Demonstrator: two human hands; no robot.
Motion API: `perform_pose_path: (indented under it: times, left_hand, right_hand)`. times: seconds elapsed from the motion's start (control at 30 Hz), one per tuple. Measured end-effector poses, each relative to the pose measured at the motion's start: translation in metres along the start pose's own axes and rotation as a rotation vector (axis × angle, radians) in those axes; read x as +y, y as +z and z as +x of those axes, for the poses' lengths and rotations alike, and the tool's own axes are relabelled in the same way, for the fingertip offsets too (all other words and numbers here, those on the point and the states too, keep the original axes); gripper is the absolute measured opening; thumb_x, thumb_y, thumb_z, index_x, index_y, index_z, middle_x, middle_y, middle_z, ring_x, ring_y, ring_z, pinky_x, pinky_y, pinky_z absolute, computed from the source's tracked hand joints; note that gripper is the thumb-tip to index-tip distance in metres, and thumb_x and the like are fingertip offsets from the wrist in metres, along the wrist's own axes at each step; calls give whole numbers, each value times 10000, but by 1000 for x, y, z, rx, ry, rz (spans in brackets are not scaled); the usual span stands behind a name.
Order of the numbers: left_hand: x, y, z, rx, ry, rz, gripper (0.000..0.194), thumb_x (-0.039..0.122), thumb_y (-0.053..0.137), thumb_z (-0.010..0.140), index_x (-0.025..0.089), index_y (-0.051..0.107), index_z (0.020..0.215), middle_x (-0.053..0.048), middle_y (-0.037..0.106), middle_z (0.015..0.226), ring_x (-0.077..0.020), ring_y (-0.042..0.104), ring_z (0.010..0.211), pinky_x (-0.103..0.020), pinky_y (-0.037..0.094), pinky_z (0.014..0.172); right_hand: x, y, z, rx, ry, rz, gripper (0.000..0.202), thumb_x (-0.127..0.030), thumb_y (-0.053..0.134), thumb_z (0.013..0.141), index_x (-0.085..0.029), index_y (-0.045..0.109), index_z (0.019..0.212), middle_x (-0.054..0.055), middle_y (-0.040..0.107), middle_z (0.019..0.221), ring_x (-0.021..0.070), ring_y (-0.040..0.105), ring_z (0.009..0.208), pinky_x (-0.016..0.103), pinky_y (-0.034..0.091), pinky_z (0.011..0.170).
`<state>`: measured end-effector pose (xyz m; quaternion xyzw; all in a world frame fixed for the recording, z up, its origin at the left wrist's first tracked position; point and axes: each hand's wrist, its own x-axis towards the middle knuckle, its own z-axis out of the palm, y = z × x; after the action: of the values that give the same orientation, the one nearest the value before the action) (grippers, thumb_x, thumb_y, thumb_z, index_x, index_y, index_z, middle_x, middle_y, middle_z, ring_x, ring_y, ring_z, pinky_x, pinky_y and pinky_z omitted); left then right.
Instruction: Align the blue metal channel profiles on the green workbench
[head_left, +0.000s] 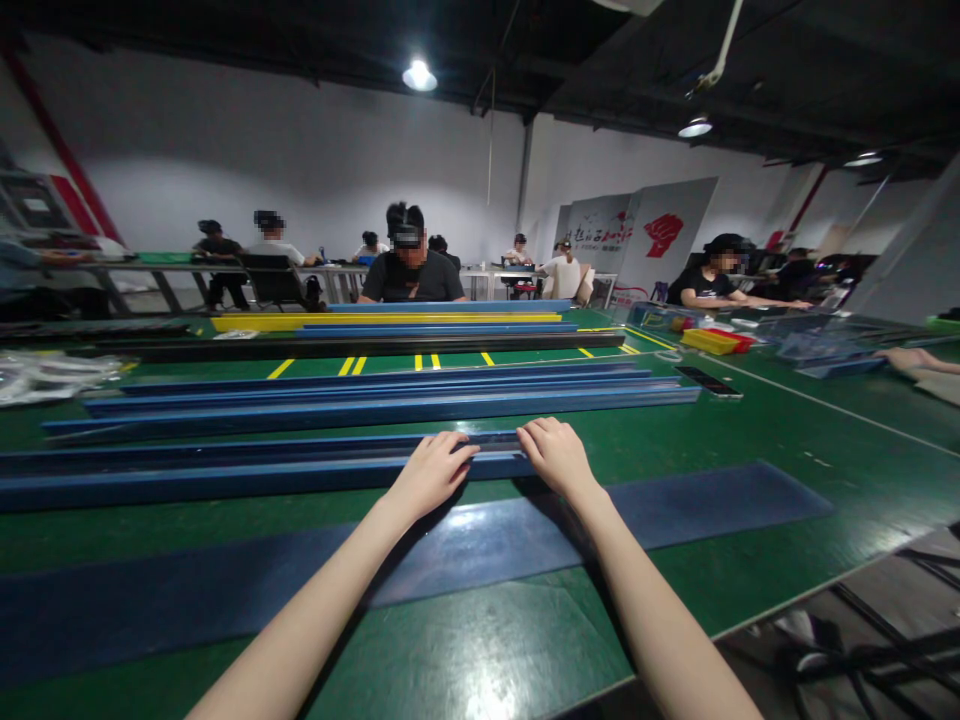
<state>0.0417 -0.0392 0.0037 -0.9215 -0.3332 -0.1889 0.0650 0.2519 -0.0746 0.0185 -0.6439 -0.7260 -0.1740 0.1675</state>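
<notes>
Both of my hands rest on the near long blue channel strip (225,472), which lies sideways on the green table (480,640). My left hand (439,468) has its fingers curved over the channel left of its right end. At that right end, my right hand (553,452) curls its fingers over the edge. A short stretch of channel shows between the two hands. Nearer to me, under my forearms, a flat translucent blue sheet (480,540) lies across the table.
Beyond are more blue channels (375,405), a black strip (375,348) and a yellow strip (390,321). A phone (709,382), a yellow tray (709,342) and clear plastic pieces (825,345) lie to the right. A white bundle (56,378) is left. People sit opposite and at the right.
</notes>
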Motion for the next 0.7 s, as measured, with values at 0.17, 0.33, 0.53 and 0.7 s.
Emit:
perform_pose_path:
  times: [0.17, 0.33, 0.53, 0.7]
  left_hand:
    - [-3, 0, 0, 10, 16, -10, 277, 209, 463, 844, 233, 529, 1112, -57, 534, 1133, -198, 473, 1050, -339, 396, 848]
    - [-5, 1, 0, 22, 24, -2, 269, 220, 460, 848, 234, 530, 1108, -56, 537, 1126, -198, 477, 1039, -339, 397, 840]
    - [-5, 1, -1, 26, 26, 10, 271, 223, 471, 844, 238, 537, 1107, -57, 533, 1132, -202, 479, 1041, -339, 402, 837]
    - [-5, 1, 0, 17, 19, 11, 272, 230, 469, 847, 237, 543, 1109, -58, 533, 1135, -206, 479, 1044, -346, 403, 841]
  right_hand:
    - [0, 1, 0, -19, -4, 5, 387, -342, 270, 925, -194, 617, 836, 44, 640, 884, 149, 525, 854, 265, 277, 698]
    - [1, 1, 0, -13, 4, 1, 391, -345, 267, 925, -195, 616, 836, 45, 637, 879, 149, 521, 854, 266, 278, 699]
    - [2, -1, 0, 5, 18, 10, 390, -342, 270, 923, -192, 620, 840, 51, 635, 892, 151, 518, 855, 264, 279, 703]
    - [1, 0, 0, 14, 14, 1, 385, -342, 274, 922, -192, 616, 832, 40, 636, 884, 153, 518, 850, 267, 278, 698]
